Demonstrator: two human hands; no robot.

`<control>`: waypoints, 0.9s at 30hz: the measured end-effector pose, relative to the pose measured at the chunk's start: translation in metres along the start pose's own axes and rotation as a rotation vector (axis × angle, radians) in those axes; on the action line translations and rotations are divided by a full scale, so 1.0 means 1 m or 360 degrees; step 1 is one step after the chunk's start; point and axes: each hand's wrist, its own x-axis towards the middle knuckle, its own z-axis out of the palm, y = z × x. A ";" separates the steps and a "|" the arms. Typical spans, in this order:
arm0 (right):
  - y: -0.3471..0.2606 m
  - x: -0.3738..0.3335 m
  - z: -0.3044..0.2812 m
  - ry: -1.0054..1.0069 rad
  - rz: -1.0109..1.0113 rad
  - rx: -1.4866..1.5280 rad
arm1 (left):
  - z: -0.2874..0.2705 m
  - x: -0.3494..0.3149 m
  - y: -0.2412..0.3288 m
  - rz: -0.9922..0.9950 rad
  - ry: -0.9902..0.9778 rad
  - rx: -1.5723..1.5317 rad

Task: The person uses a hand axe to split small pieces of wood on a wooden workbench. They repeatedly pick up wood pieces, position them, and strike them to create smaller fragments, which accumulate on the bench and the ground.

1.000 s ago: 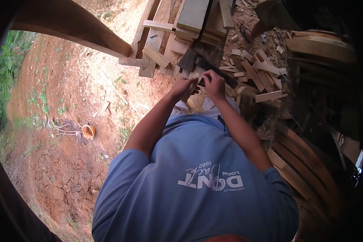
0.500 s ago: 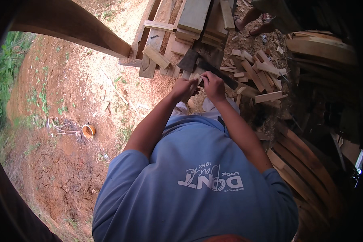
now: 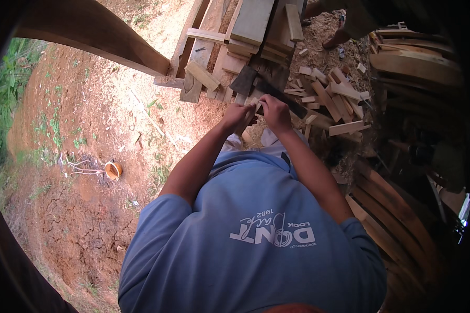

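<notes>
In front of my body both hands meet at a small piece of pale wood. My left hand is closed round it from the left. My right hand pinches at its upper end with thumb and finger; its finger hides part of the contact. Just beyond my hands, a dark hatchet-like head lies on the timber, with a long dark bar slanting away from it to the right. Whether the two are joined I cannot tell.
Stacked planks rise ahead, with a loose block at their left. Offcuts are heaped at the right. Another person's leg stands beyond. Curved timbers lie at lower right. An orange bowl-shaped container sits on the dirt.
My hands stay almost in place, the right one shifting very slightly left at the wood. At the upper right, the other person's legs have moved.
</notes>
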 end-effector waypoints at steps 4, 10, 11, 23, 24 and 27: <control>0.002 0.001 0.000 -0.0022 -0.0044 -0.0017 | -0.001 0.002 -0.002 0.0015 0.0001 0.0039; 0.006 0.003 0.002 -0.0079 -0.0121 -0.0070 | -0.002 -0.005 -0.006 0.0318 0.0416 0.1148; 0.005 0.003 0.002 -0.0092 -0.0130 -0.0078 | -0.001 -0.011 -0.011 0.0431 0.0520 0.1165; -0.009 0.013 -0.008 -0.0009 -0.0168 -0.0057 | 0.027 -0.014 0.010 0.1545 0.0519 0.1314; -0.008 0.013 -0.009 -0.0005 -0.0155 -0.0088 | 0.028 -0.012 0.013 0.1586 0.0524 0.1320; -0.008 0.013 -0.010 0.0009 -0.0142 -0.0153 | 0.035 -0.010 0.017 0.1532 0.0518 0.1368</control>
